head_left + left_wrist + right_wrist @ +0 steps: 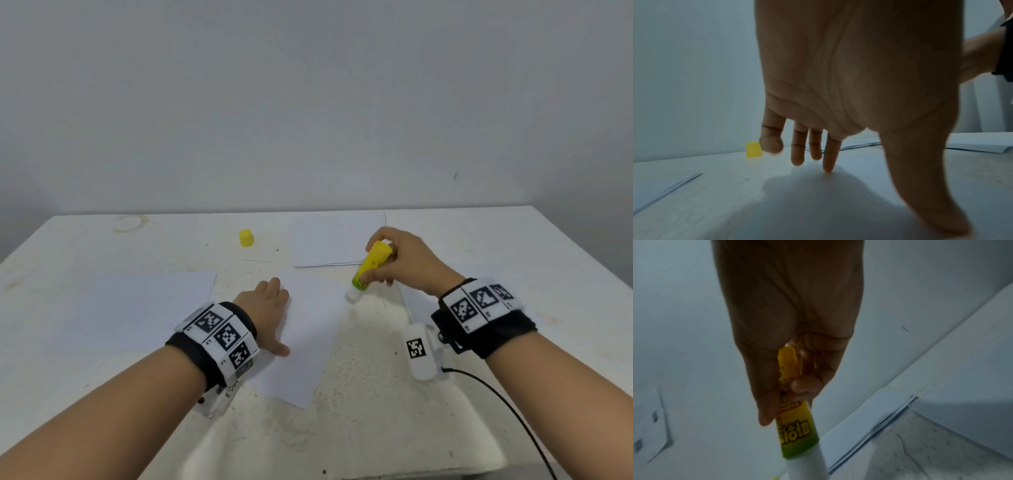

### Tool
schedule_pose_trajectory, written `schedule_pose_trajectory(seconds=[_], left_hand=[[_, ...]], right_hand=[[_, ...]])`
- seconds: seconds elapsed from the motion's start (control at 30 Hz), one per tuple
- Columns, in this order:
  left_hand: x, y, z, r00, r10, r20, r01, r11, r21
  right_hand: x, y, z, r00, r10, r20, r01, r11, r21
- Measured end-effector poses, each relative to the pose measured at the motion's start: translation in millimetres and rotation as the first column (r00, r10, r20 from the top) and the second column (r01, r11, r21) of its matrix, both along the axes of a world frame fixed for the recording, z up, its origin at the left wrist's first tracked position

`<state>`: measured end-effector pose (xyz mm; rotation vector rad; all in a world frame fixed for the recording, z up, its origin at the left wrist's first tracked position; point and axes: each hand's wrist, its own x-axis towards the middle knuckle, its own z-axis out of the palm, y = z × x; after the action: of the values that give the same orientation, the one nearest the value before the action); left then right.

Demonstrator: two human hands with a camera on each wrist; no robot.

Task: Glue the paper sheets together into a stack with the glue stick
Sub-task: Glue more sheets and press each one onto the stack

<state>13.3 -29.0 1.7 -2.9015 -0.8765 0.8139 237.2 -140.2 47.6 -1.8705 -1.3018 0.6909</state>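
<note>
While my left hand lies flat, fingers spread, pinning a loose sheet to the table, my right hand grips the uncapped glue stick, tip down beside it, likely ready to spread. Its cap stands well clear.

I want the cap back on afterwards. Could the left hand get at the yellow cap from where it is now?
Probably yes. The yellow cap stands alone on bare table, beyond the left hand, with nothing between them. But that hand lies flat on the middle paper sheet, so reaching would release the sheet.
</note>
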Motion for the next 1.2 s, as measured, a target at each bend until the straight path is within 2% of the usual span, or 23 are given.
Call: schedule_pose_trajectory(seconds=[0.13,0.3,0.43,0.63,0.93,1.2], left_hand=[[-3,-1,-2,0.992,-0.032,0.123,0.048,0.991,-0.129],[-1,-5,4,0.993,-0.063,0.096,0.065,0.998,-0.018],[-1,-7,4,0.991,-0.050,0.125,0.050,0.999,0.000],[-2,-15,-3,0.985,0.020,0.169,-0.004,0.995,-0.097],[1,-14,-8,0.985,0.026,0.171,-0.008,0.994,-0.110],[-2,-4,-5,0.982,-0.004,0.187,0.022,0.995,-0.096]], right_hand=[[6,14,-9,0.991,-0.113,-0.073,0.118,0.991,0.062],[0,33,-21,0.987,-0.143,-0.069,0.149,0.985,0.085],[-9,48,-25,0.992,-0.123,-0.014,0.124,0.990,0.068],[-26,68,-29,0.996,-0.008,0.088,0.008,1.000,0.003],[-50,83,-39,0.975,0.137,0.174,-0.131,0.990,-0.048],[-33,59,-30,0.895,0.337,0.293,-0.284,0.936,-0.208]])
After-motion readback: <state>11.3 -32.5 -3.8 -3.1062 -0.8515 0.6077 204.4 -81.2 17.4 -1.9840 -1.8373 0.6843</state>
